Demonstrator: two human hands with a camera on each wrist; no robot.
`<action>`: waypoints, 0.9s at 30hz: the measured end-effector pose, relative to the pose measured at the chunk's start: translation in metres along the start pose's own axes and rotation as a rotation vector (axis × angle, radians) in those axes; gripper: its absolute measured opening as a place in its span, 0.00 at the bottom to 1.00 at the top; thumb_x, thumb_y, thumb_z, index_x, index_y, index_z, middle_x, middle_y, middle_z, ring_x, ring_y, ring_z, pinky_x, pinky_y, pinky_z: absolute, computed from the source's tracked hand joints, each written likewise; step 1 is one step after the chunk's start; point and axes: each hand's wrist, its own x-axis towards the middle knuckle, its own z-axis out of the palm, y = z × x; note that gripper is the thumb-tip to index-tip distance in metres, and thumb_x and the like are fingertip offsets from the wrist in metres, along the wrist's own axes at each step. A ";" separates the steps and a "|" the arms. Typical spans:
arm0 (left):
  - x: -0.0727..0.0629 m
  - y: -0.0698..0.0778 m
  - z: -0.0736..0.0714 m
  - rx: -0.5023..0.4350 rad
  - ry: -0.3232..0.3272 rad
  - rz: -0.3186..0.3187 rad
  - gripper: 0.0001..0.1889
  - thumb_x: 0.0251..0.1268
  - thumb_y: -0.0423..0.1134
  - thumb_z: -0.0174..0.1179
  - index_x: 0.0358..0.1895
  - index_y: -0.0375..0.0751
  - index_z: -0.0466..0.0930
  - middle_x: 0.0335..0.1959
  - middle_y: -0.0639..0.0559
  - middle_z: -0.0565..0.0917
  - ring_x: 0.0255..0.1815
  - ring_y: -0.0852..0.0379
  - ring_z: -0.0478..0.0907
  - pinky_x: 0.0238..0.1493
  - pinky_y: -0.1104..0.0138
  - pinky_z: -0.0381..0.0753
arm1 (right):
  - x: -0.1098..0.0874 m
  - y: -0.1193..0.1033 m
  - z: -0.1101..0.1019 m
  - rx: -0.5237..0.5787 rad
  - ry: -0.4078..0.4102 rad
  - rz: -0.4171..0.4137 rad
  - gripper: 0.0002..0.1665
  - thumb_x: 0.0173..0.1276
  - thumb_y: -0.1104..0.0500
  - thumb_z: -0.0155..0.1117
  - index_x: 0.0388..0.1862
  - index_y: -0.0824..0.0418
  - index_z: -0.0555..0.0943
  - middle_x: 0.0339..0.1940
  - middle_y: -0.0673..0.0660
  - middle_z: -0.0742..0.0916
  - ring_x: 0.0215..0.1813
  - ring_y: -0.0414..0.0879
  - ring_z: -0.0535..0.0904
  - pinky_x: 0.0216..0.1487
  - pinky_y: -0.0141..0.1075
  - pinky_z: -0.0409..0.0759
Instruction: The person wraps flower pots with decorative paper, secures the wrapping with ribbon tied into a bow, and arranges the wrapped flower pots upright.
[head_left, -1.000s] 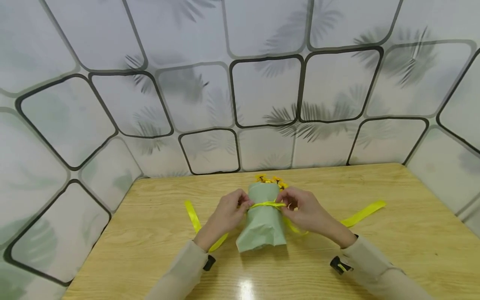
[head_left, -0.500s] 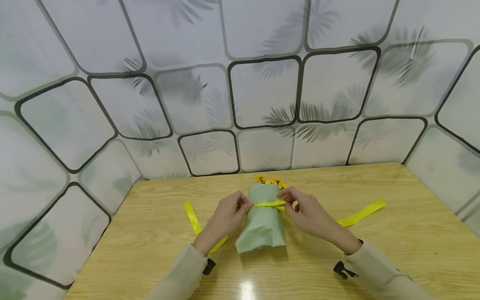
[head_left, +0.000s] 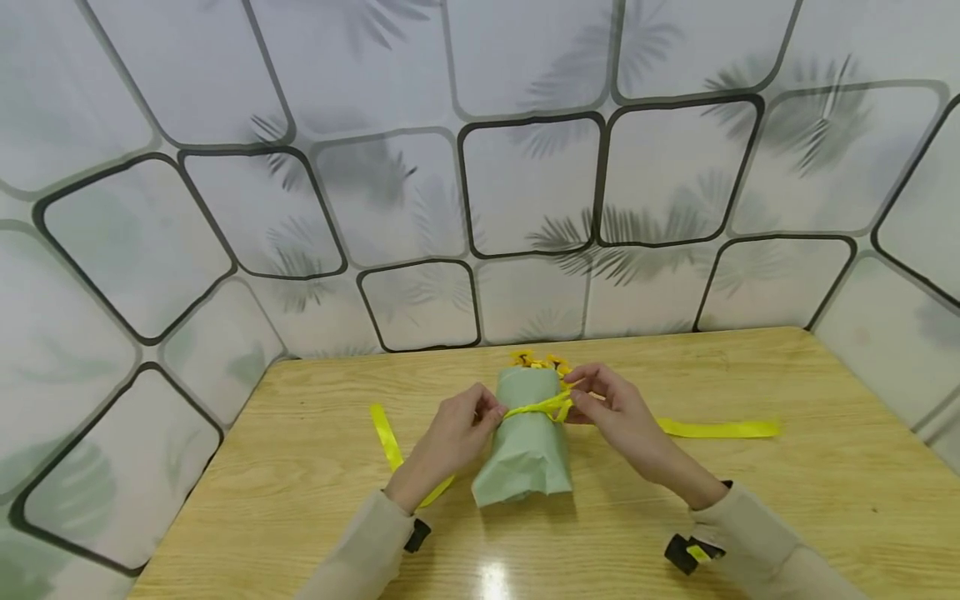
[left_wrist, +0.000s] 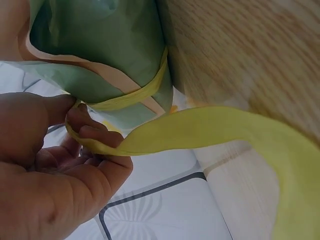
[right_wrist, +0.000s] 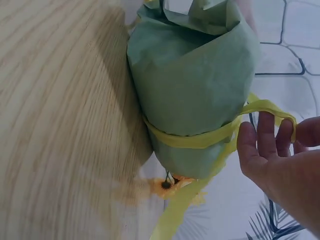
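Note:
A bouquet wrapped in pale green paper (head_left: pixel 528 458) lies on the table, orange-yellow flowers (head_left: pixel 522 357) showing at its far end. Around its middle runs a yellow ribbon (head_left: pixel 534 408), crossing in front. My left hand (head_left: pixel 459 423) pinches the ribbon at the bouquet's left side; in the left wrist view the band (left_wrist: pixel 200 129) passes over its curled fingers. At the right side my right hand (head_left: pixel 617 417) holds another part of the ribbon. The right wrist view shows that strand (right_wrist: pixel 267 106) drawn over the fingers to the thumb, while a tail (right_wrist: pixel 177 207) hangs past the flowers.
One ribbon end (head_left: pixel 386 435) lies left of the bouquet, partly under the left forearm. Another end (head_left: pixel 723 429) stretches right across the wooden table (head_left: pixel 300 500). A patterned wall covering (head_left: pixel 532 183) rises behind the table's far edge.
My right hand has shifted slightly up and right, lifting its part of the ribbon. The right ribbon end has swung from a slant to nearly level. My left hand stays almost in place.

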 end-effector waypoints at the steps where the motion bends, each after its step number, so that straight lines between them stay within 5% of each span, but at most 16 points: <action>1: 0.000 -0.001 -0.001 -0.003 -0.007 0.000 0.06 0.79 0.40 0.57 0.42 0.42 0.79 0.34 0.53 0.83 0.32 0.63 0.75 0.32 0.72 0.76 | -0.001 -0.001 -0.001 0.009 0.007 0.007 0.16 0.83 0.64 0.50 0.61 0.75 0.69 0.44 0.59 0.79 0.42 0.41 0.84 0.51 0.35 0.87; 6: -0.004 -0.010 -0.009 -0.046 -0.080 0.031 0.06 0.79 0.41 0.56 0.44 0.45 0.81 0.36 0.51 0.84 0.33 0.62 0.75 0.33 0.72 0.76 | -0.003 0.001 -0.009 -0.007 0.014 0.010 0.19 0.83 0.60 0.52 0.62 0.73 0.69 0.41 0.58 0.80 0.38 0.42 0.83 0.51 0.35 0.86; 11: -0.008 -0.018 -0.017 -0.063 -0.124 0.022 0.05 0.78 0.41 0.58 0.45 0.46 0.83 0.39 0.52 0.86 0.36 0.62 0.79 0.37 0.71 0.79 | -0.007 0.003 -0.015 -0.082 0.006 0.005 0.21 0.74 0.62 0.66 0.60 0.66 0.74 0.41 0.58 0.81 0.38 0.39 0.81 0.41 0.32 0.84; 16: -0.011 -0.020 -0.020 -0.061 -0.126 -0.007 0.05 0.77 0.40 0.59 0.45 0.45 0.83 0.38 0.51 0.85 0.36 0.61 0.79 0.35 0.71 0.78 | -0.009 0.006 -0.017 -0.220 0.021 -0.024 0.24 0.64 0.68 0.74 0.57 0.66 0.77 0.43 0.61 0.83 0.36 0.38 0.76 0.37 0.29 0.80; 22: -0.012 -0.020 -0.021 -0.044 -0.137 -0.012 0.06 0.77 0.40 0.59 0.45 0.44 0.84 0.39 0.47 0.87 0.34 0.61 0.78 0.33 0.71 0.76 | -0.011 0.010 -0.017 -0.452 0.042 -0.031 0.20 0.64 0.66 0.74 0.54 0.60 0.82 0.41 0.56 0.89 0.32 0.36 0.77 0.31 0.30 0.76; 27: -0.013 -0.020 -0.021 -0.038 -0.145 -0.023 0.06 0.77 0.39 0.59 0.44 0.43 0.84 0.38 0.47 0.87 0.34 0.61 0.78 0.32 0.71 0.76 | -0.013 0.011 -0.018 -0.540 0.057 -0.034 0.17 0.65 0.63 0.75 0.52 0.55 0.84 0.38 0.51 0.90 0.34 0.36 0.79 0.33 0.30 0.76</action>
